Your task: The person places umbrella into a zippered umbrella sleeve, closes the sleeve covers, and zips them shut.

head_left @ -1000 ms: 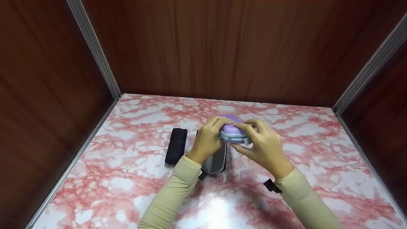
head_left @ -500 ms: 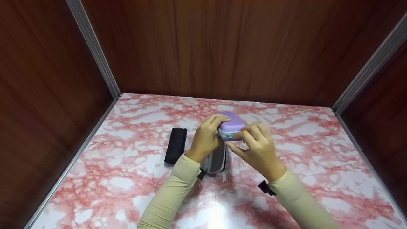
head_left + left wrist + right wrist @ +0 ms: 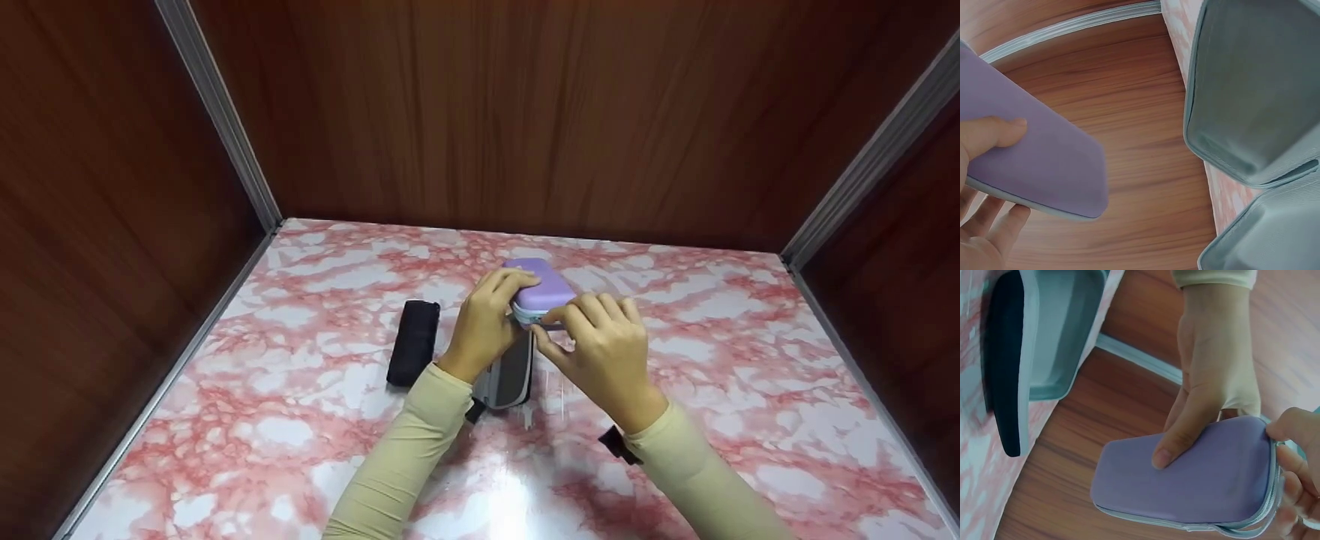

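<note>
A purple hard-shell zip case (image 3: 546, 289) with a pale blue zipper band is held up off the table. My left hand (image 3: 481, 322) grips its left side, thumb and fingers on opposite faces in the left wrist view. At the case's near end, my right hand (image 3: 604, 345) pinches at the zipper, with the pull itself hidden by the fingers. A pale wrist strap (image 3: 1247, 531) curves along that end in the right wrist view. The zipper looks closed along the visible edges. Below the hands lies an opened grey-lined case (image 3: 514, 379), partly covered by my left hand.
A black elongated pouch (image 3: 414, 343) lies on the table left of the opened case. Wood-grain panels (image 3: 495, 112) with metal corner rails (image 3: 225, 112) enclose the red-and-white marbled tabletop (image 3: 300, 435) at the back and sides.
My right hand has shifted from gripping the right side of the purple case to pinching its near-end zipper, moving leftward along it. The case has moved slightly up and left.
</note>
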The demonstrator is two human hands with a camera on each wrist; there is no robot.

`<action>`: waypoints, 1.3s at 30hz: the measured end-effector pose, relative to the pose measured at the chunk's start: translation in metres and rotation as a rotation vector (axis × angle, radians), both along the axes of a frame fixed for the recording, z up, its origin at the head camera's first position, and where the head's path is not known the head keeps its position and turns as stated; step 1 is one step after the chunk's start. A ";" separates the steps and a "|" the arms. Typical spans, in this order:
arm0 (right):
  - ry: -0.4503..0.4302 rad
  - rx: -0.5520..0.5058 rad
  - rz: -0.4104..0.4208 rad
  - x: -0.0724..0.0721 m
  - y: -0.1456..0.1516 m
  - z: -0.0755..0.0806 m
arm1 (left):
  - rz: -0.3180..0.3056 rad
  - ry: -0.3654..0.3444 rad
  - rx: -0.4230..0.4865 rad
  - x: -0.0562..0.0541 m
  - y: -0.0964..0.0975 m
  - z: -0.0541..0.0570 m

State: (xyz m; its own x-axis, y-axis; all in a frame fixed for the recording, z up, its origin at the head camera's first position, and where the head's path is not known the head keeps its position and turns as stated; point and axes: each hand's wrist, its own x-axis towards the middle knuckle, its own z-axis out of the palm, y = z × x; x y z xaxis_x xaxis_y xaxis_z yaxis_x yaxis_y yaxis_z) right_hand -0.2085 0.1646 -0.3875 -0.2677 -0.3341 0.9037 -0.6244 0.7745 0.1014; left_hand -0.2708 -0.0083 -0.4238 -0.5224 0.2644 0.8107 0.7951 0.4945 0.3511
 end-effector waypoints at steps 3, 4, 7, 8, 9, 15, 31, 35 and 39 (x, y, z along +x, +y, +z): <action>-0.034 0.007 0.022 0.000 0.001 0.000 | -0.004 0.001 0.012 -0.001 -0.001 0.000; -0.043 0.007 0.030 0.000 0.001 -0.001 | -0.006 0.002 0.015 -0.001 -0.001 0.000; -0.063 0.003 0.050 0.001 0.003 -0.001 | -0.011 0.003 0.021 -0.001 0.000 0.001; -0.067 0.000 0.053 0.001 0.003 -0.001 | -0.014 0.003 0.022 -0.001 0.000 0.001; -0.069 -0.002 0.053 0.001 0.003 -0.002 | -0.015 0.002 0.023 -0.002 0.000 0.001; -0.068 -0.020 0.037 0.002 0.004 -0.003 | -0.015 -0.004 0.039 -0.003 -0.001 0.002; -0.099 -0.069 0.077 0.002 0.013 -0.003 | -0.023 -0.005 0.078 -0.002 -0.004 0.004; -0.103 -0.071 0.083 0.002 0.013 -0.004 | -0.023 -0.006 0.081 -0.002 -0.005 0.004; -0.130 -0.076 0.099 0.003 0.014 -0.005 | -0.025 -0.003 0.080 -0.001 -0.005 0.002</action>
